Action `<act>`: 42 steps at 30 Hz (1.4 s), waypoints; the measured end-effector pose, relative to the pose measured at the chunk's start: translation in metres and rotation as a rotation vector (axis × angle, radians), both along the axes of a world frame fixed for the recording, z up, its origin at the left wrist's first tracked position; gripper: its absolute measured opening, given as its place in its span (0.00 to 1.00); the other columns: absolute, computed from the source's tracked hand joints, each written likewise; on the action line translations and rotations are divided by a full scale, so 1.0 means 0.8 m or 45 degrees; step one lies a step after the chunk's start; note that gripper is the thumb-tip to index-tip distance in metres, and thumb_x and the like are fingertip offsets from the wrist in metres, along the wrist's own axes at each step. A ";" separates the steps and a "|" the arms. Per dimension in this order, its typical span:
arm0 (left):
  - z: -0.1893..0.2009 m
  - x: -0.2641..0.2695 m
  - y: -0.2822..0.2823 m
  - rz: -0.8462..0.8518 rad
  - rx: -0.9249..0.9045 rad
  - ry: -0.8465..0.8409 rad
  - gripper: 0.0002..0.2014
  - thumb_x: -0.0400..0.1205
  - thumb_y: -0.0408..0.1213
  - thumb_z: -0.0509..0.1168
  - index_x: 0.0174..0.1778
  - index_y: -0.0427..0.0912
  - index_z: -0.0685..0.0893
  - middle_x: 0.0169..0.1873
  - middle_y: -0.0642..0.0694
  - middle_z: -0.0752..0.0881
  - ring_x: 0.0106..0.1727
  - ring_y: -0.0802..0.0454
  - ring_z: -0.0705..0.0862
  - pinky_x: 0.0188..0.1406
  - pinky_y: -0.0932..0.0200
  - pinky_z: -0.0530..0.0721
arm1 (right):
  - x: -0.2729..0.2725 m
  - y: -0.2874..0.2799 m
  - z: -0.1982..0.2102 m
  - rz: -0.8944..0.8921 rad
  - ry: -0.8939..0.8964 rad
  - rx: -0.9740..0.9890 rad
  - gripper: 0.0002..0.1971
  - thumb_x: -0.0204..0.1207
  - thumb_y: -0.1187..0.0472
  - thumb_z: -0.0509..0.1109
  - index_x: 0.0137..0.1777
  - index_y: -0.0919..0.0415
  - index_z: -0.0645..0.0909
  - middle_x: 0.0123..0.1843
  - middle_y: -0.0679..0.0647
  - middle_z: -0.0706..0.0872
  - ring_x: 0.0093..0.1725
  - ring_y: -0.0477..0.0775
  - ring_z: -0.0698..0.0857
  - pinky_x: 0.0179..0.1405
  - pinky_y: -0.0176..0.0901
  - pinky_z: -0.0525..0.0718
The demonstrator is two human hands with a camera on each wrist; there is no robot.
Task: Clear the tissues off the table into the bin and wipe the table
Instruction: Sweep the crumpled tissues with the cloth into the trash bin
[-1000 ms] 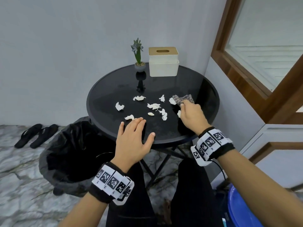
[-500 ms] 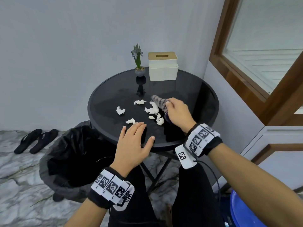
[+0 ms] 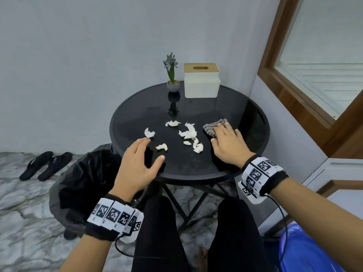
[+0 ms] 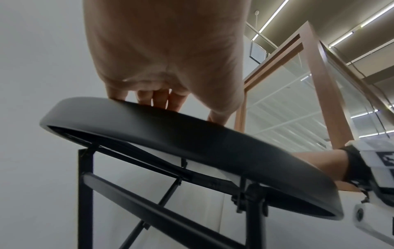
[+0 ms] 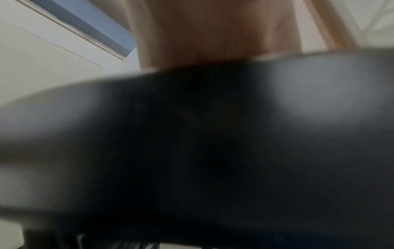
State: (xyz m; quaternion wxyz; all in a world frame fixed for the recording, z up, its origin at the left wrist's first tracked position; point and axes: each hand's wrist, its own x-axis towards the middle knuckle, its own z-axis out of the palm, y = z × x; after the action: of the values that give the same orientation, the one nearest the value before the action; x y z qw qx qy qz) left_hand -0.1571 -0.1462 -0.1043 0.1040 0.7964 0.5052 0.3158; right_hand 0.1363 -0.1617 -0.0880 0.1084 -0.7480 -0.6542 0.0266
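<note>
Several crumpled white tissues (image 3: 189, 132) lie scattered on the round black table (image 3: 196, 173), one (image 3: 149, 132) just beyond my left fingertips. My left hand (image 3: 154, 149) rests on the near edge with straight, spread fingers and holds nothing; the left wrist view shows its fingers (image 4: 160, 99) on the rim (image 4: 192, 134). My right hand (image 3: 220, 132) lies flat, pressing a grey cloth (image 3: 211, 127) to the right of the tissues. The right wrist view is blurred, filled by the table rim (image 5: 192, 134). A black-lined bin (image 3: 84, 173) stands below the table's left side.
A small potted plant (image 3: 172, 86) and a white tissue box (image 3: 201, 80) stand at the table's far edge. Black slippers (image 3: 45, 165) lie on the marble floor at left. A blue basin (image 3: 306, 250) sits by my right leg. A wood-framed window is close on the right.
My right hand swept the cloth left into the tissues, bunching them, then went back to the right and flattened on the cloth. The left hand stayed on the table edge.
</note>
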 end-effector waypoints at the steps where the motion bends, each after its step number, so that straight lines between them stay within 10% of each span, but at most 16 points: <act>1: -0.003 -0.001 0.001 0.002 0.010 0.024 0.33 0.79 0.58 0.65 0.77 0.42 0.72 0.74 0.50 0.75 0.77 0.53 0.69 0.78 0.56 0.64 | -0.002 0.001 0.001 -0.003 -0.043 -0.050 0.26 0.83 0.52 0.51 0.78 0.63 0.65 0.83 0.58 0.64 0.83 0.62 0.57 0.79 0.63 0.58; 5: -0.013 0.001 0.002 0.030 0.026 0.129 0.35 0.79 0.61 0.57 0.77 0.43 0.72 0.75 0.50 0.75 0.79 0.52 0.68 0.82 0.45 0.57 | -0.004 0.021 0.009 0.016 0.017 -0.159 0.27 0.85 0.54 0.49 0.82 0.63 0.59 0.85 0.57 0.58 0.85 0.59 0.52 0.81 0.63 0.55; 12: -0.023 0.002 0.002 0.064 0.055 0.130 0.33 0.79 0.59 0.56 0.76 0.43 0.73 0.75 0.50 0.75 0.80 0.54 0.66 0.83 0.46 0.51 | -0.020 0.040 0.016 0.041 0.215 -0.027 0.15 0.84 0.61 0.52 0.61 0.69 0.74 0.64 0.66 0.78 0.65 0.68 0.76 0.68 0.60 0.73; 32: -0.030 0.010 -0.004 0.087 0.130 0.113 0.30 0.81 0.56 0.57 0.75 0.43 0.74 0.74 0.50 0.77 0.79 0.54 0.68 0.81 0.46 0.53 | -0.153 0.034 0.022 0.197 0.361 0.094 0.11 0.81 0.68 0.58 0.59 0.72 0.74 0.57 0.68 0.83 0.55 0.66 0.82 0.50 0.47 0.76; 42: -0.032 0.003 -0.011 0.101 0.094 0.038 0.33 0.81 0.58 0.57 0.77 0.39 0.72 0.75 0.46 0.75 0.79 0.51 0.68 0.82 0.49 0.51 | -0.133 0.058 0.058 -0.103 0.904 0.156 0.16 0.83 0.59 0.52 0.62 0.59 0.79 0.60 0.62 0.84 0.57 0.62 0.82 0.51 0.46 0.77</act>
State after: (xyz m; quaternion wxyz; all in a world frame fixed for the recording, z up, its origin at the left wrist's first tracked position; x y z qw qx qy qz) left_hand -0.1549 -0.1547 -0.1296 0.0544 0.7836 0.5260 0.3262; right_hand 0.0299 -0.1149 -0.0417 0.3743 -0.7096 -0.5461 0.2411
